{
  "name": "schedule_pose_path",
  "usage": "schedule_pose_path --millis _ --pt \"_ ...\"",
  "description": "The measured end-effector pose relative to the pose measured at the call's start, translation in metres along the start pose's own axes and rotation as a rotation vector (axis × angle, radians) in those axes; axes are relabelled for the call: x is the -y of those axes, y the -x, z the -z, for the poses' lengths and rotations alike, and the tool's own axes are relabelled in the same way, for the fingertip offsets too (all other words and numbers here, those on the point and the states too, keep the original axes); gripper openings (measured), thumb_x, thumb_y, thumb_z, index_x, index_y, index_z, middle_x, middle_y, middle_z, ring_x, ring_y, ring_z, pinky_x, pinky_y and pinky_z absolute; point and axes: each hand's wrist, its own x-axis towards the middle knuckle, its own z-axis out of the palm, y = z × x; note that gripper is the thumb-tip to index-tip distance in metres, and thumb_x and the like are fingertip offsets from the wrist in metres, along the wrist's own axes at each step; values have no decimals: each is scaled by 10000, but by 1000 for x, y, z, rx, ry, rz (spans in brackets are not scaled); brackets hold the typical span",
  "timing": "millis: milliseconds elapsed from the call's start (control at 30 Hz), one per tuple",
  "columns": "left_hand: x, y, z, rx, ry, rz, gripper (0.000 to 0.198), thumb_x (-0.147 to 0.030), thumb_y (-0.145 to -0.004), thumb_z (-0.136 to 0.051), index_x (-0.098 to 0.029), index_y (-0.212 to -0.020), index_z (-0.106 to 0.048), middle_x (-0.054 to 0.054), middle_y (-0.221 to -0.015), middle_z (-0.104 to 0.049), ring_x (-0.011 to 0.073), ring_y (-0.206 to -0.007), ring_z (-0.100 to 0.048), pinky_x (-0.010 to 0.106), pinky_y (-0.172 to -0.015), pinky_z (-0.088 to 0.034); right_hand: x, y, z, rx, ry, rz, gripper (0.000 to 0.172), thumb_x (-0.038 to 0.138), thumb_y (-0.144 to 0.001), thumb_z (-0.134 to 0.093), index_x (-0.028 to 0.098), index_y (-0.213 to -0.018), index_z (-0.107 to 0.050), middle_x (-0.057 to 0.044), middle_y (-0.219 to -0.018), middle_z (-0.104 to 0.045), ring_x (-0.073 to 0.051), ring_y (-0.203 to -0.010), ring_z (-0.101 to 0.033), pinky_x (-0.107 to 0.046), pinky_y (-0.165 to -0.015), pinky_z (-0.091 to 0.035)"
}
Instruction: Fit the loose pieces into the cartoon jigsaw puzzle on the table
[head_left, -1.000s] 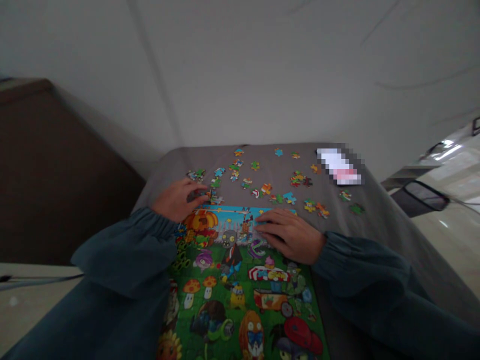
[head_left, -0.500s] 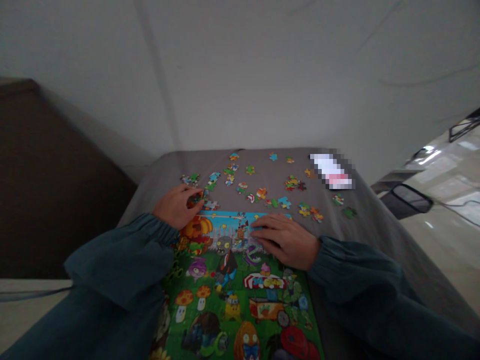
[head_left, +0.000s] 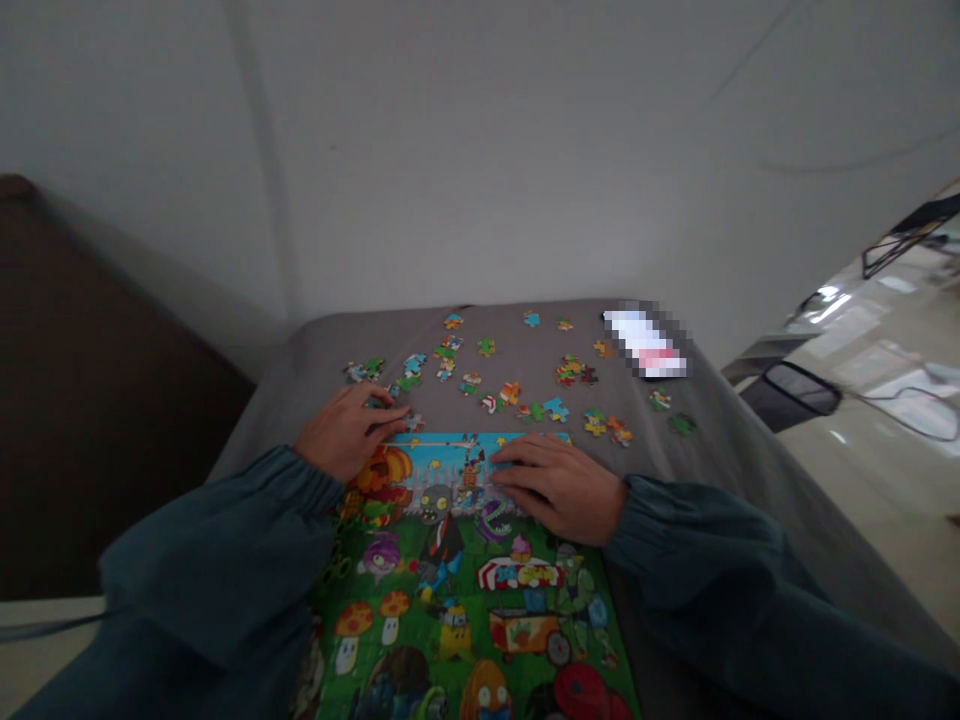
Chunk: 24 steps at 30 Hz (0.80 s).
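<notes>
A colourful jigsaw picture [head_left: 450, 550] with cartoon plants and zombies lies on the grey cloth in front of me. At its upper left corner is my left hand [head_left: 349, 428]. Its thumb and fingers are bent close together among loose puzzle pieces, and anything between them is hidden. A pale blue-grey puzzle piece [head_left: 415, 424] lies just beyond those fingertips. My right hand [head_left: 561, 487] rests palm down over the picture's upper right part, its fingers stretched out to the left and slightly apart, holding nothing.
Several loose puzzle pieces [head_left: 510, 392] are scattered over the grey cloth [head_left: 337, 335] beyond the picture. A phone [head_left: 646, 345] with a lit, blurred screen lies at the back right. Behind stands a pale wall [head_left: 465, 170], with brown furniture [head_left: 97, 420] at the left.
The view has shifted slightly, so the scene sits a little lower and further left. My left thumb and fingers have drawn closer together. My right hand keeps its place on the picture.
</notes>
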Motion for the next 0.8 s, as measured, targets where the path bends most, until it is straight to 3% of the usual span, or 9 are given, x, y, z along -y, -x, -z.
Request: schedule_pose_path --millis 200,433,633,800 --pt "5 -4 -2 -14 51 -15 493 -609 -939 -436 -242 -977 -764 125 -1067 -680 329 -1076 -621 516 -989 -478 0 -1 2 19 0 -13 253 249 -1011 -497 195 -1118 -720 -83 -1218 -709 -229 -1120 -635 -417 -947 -517" --pt "2 -6 -1 -25 84 -26 477 -620 -933 -420 -253 -893 -722 101 -1014 -703 312 -1023 -644 497 -961 -487 -3 -1 -2 3 3 0 255 264 -1009 -508 186 -1124 -721 -75 -1220 -709 -226 -1125 -631 -412 -951 -509" --pt "-6 -3 8 13 -16 -74 478 -582 -953 -383 -336 -993 -791 78 -1108 -712 314 -1065 -620 527 -1008 -453 -2 -2 0 -1 12 -5 259 269 -1012 -501 187 -1108 -728 -73 -1205 -716 -220 -1114 -635 -394 -942 -508" --pt "-32 14 15 146 -195 28 457 -623 -908 -481 -398 -1226 -720 77 -1349 -657 440 -1232 -534 638 -933 -445 -1 -2 0 -7 6 2 254 261 -1009 -503 183 -1107 -724 -79 -1198 -715 -222 -1104 -640 -398 -937 -513"
